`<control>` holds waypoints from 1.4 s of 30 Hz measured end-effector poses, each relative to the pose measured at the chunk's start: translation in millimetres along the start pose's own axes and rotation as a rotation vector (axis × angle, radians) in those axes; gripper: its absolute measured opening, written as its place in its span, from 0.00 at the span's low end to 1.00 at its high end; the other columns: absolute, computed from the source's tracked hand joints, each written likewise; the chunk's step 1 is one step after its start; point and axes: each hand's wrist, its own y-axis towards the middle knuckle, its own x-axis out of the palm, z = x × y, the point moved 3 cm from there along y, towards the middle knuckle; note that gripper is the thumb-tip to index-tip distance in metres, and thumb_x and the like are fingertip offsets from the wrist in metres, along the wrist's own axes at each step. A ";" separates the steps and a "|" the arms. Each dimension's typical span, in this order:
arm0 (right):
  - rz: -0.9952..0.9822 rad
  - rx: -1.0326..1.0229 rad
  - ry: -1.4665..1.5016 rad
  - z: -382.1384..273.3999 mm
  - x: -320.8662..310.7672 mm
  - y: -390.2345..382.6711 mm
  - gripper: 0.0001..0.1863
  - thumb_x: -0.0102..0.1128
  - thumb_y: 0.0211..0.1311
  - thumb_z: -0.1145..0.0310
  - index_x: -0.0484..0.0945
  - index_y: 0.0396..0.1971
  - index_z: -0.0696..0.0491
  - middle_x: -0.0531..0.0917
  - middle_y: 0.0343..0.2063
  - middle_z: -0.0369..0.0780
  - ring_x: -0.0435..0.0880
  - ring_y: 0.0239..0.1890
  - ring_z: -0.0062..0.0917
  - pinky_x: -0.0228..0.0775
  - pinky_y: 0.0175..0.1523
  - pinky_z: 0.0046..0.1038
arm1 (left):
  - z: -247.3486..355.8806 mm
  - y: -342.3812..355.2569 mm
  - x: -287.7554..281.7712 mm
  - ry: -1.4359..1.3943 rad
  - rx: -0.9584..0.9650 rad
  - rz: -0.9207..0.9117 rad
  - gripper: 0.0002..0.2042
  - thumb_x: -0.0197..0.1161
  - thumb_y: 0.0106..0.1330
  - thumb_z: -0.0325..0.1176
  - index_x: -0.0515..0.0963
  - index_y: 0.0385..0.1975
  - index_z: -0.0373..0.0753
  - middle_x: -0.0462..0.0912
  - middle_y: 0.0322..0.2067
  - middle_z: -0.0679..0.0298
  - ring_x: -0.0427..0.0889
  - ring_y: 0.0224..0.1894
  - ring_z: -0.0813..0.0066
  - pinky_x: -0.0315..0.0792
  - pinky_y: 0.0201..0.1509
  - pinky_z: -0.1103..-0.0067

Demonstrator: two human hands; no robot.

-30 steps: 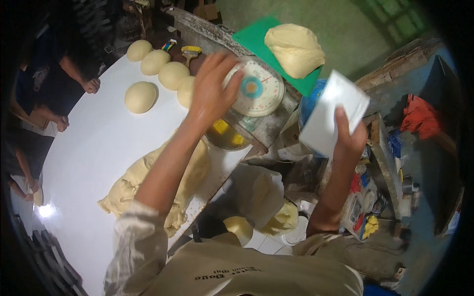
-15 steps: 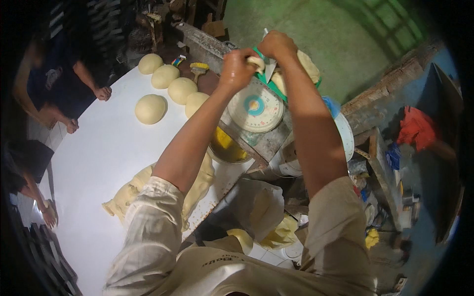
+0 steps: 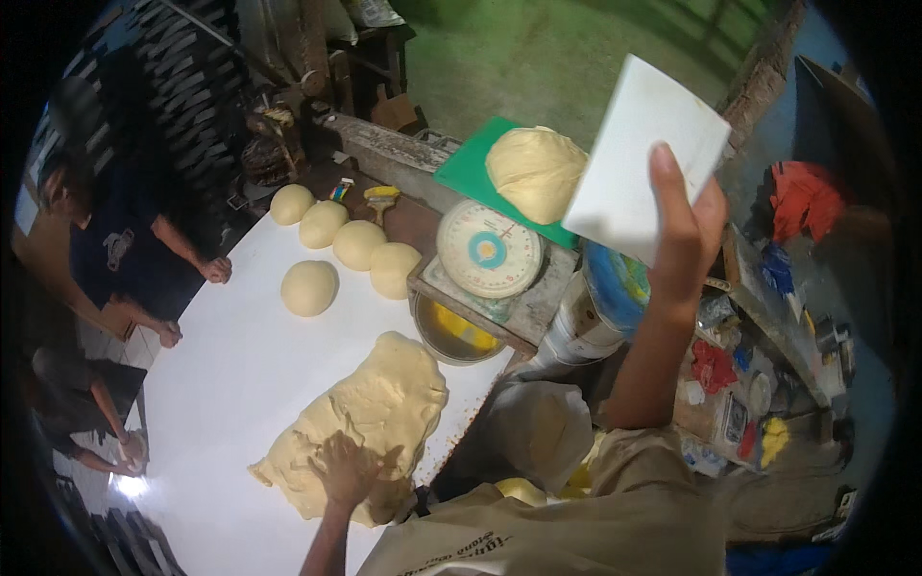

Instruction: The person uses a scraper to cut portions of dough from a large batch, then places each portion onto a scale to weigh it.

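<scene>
My left hand lies with spread fingers on the near part of a large, lumpy slab of pale yellow dough on the white table. My right hand is raised at the right, gripping a flat white dough scraper with the thumb across its face. Beside the scraper, a big lump of dough rests on the green tray of a dial scale. The scraper covers the tray's right end.
Several smooth dough balls sit toward the table's far side, near a yellow-bristled brush. A metal bowl with yellow contents stands below the scale. Two people are at the left edge. Buckets and clutter fill the right.
My left hand has left the scale's tray and come down onto the large dough. My right hand has lifted the scraper away to the right, uncovering the lump on the tray.
</scene>
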 end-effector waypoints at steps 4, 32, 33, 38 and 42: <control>0.203 0.091 -0.025 61.9 -75.8 2.0 0.24 0.64 0.71 0.58 0.79 0.54 0.63 0.83 0.45 0.39 0.80 0.44 0.20 0.71 0.52 0.24 | 39.5 131.5 -91.1 0.307 0.224 0.364 0.14 0.75 0.56 0.48 0.89 0.36 0.47 0.80 0.56 0.58 0.71 0.60 0.55 0.51 0.67 0.41; 0.433 0.675 -0.058 110.2 -183.9 -257.6 0.30 0.68 0.69 0.59 0.72 0.63 0.61 0.80 0.53 0.43 0.79 0.51 0.30 0.72 0.57 0.35 | 194.0 442.5 -309.8 -2.444 0.678 0.485 0.27 0.44 0.71 0.46 0.74 0.60 0.32 0.76 0.62 0.48 0.75 0.64 0.47 0.69 0.69 0.51; 0.402 0.698 -0.061 105.1 -173.3 -258.4 0.30 0.68 0.69 0.59 0.72 0.63 0.61 0.80 0.53 0.43 0.79 0.51 0.30 0.72 0.57 0.35 | 153.9 444.7 -323.4 -2.398 0.669 0.622 0.28 0.41 0.74 0.46 0.74 0.61 0.32 0.74 0.64 0.47 0.74 0.65 0.48 0.69 0.70 0.50; 0.537 0.756 -0.443 97.8 -198.5 -284.1 0.30 0.66 0.69 0.61 0.70 0.65 0.60 0.79 0.55 0.43 0.79 0.54 0.28 0.73 0.59 0.34 | -3.3 348.7 -367.2 -2.303 0.983 0.296 0.23 0.48 0.70 0.37 0.75 0.60 0.31 0.77 0.61 0.47 0.75 0.63 0.46 0.69 0.69 0.50; 0.336 0.698 -0.175 75.2 -178.3 -303.9 0.32 0.66 0.70 0.58 0.69 0.66 0.61 0.81 0.52 0.44 0.84 0.47 0.31 0.79 0.53 0.34 | -164.7 294.3 -362.3 -1.759 0.052 1.173 0.22 0.62 0.67 0.50 0.82 0.48 0.36 0.85 0.45 0.54 0.86 0.45 0.57 0.82 0.50 0.63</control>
